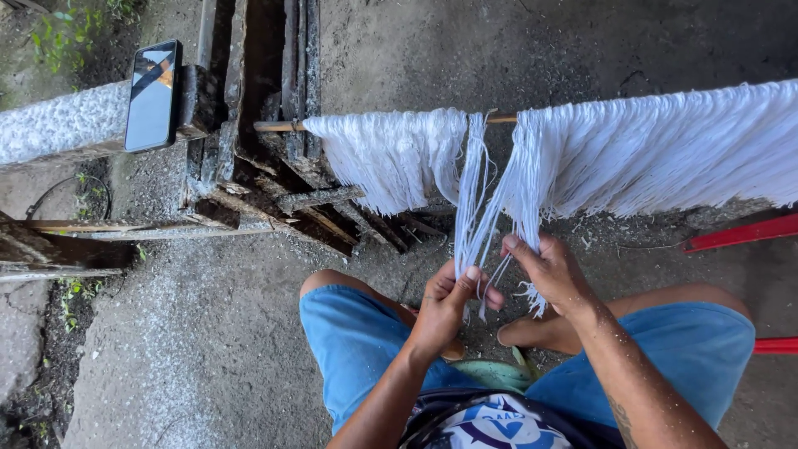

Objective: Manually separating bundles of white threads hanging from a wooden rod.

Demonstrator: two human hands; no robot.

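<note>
White thread skeins (640, 150) hang in a thick curtain from a thin wooden rod (278, 126) that runs across the view. A narrow bundle of strands (472, 199) hangs apart in the gap between two masses. My left hand (445, 303) pinches the lower end of that bundle between thumb and fingers. My right hand (549, 270) grips neighbouring strands just to the right, with their frayed ends dangling below it. I sit low with knees apart in blue shorts (353, 341).
A dark phone (153, 96) leans on a concrete ledge at the upper left. Rough wooden beams (274, 199) hold the rod's left end. Red bars (740, 233) stick in from the right. The ground is bare concrete, and a green sandal (495, 372) lies under my foot.
</note>
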